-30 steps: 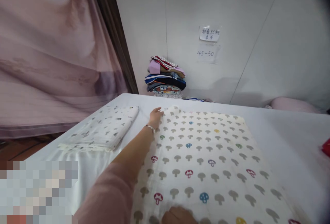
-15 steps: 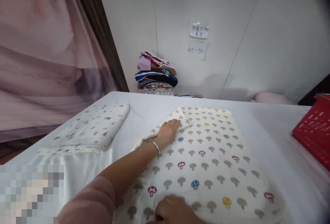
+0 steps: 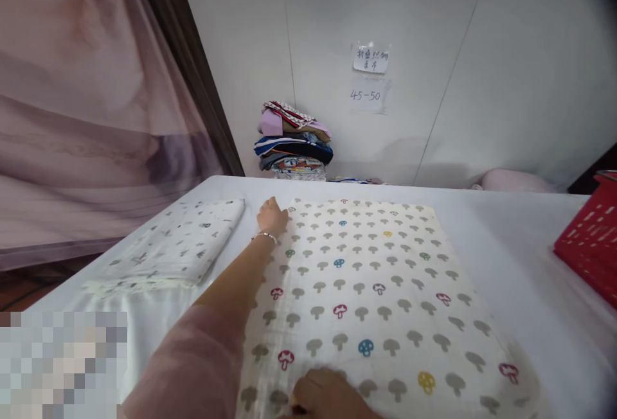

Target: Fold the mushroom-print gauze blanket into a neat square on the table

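Mushroom cloth (image 3: 366, 290) lay flat on worktop (image 3: 511, 245), not yet folded. Left hand (image 3: 271, 216) pinned its far-left corner; right hand (image 3: 328, 396) clenched on near edge. Folded cloth (image 3: 183, 245) left of it, done.

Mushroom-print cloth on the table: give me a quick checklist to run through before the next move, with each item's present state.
1. Mushroom-print cloth lies flat on the white table: ok.
2. Left hand at the far left corner: ok.
3. Right hand on the near edge: ok.
4. Near edge aligned: cannot tell, partly out of view.
5. Folded cloth apart from the work: ok.
6. Red basket apart from the cloth: ok.
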Motion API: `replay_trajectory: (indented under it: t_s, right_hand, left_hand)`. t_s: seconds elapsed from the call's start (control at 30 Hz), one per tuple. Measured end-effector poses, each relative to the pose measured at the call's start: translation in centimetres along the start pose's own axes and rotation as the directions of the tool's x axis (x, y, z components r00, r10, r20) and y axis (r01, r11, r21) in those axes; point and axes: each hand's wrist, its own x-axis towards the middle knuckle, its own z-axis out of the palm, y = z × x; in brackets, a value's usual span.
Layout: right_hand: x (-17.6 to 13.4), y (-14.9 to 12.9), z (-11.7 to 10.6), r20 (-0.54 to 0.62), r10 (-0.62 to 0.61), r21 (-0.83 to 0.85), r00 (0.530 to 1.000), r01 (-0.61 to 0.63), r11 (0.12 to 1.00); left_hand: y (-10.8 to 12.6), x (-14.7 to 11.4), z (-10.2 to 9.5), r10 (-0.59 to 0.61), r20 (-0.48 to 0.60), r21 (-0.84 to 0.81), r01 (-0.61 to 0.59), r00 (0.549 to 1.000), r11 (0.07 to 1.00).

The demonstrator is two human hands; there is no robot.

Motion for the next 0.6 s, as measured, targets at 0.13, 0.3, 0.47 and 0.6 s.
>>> replay_trajectory:
  t_s: [0.13,0.3,0.47,0.6]
  right_hand:
    - [0.5,0.4,1.3,-0.040,0.132,0.074,0.990,-0.128,0.989]
    - [0.7,0.8,0.8,-0.042,0.039,-0.028,0.998,-0.040,0.999]
    - [0.3,0.9,-1.4,-0.023,-0.266,-0.164,0.964,0.259,0.952]
    - [0.8,-0.1,-4.0,0.095,-0.100,-0.102,0.990,0.110,0.989]
  left_hand:
    - [-0.6,-2.9,2.8,0.260,0.039,-0.036,-0.259,0.965,0.965]
    - [-0.2,-3.8,4.4,0.262,0.228,-0.059,-0.255,0.938,0.965]
    - [-0.2,-4.1,2.9,0.275,0.275,-0.027,-0.279,0.921,0.960]
    - [-1.3,-8.6,2.0,0.481,0.185,-0.079,-0.474,0.857,0.877]
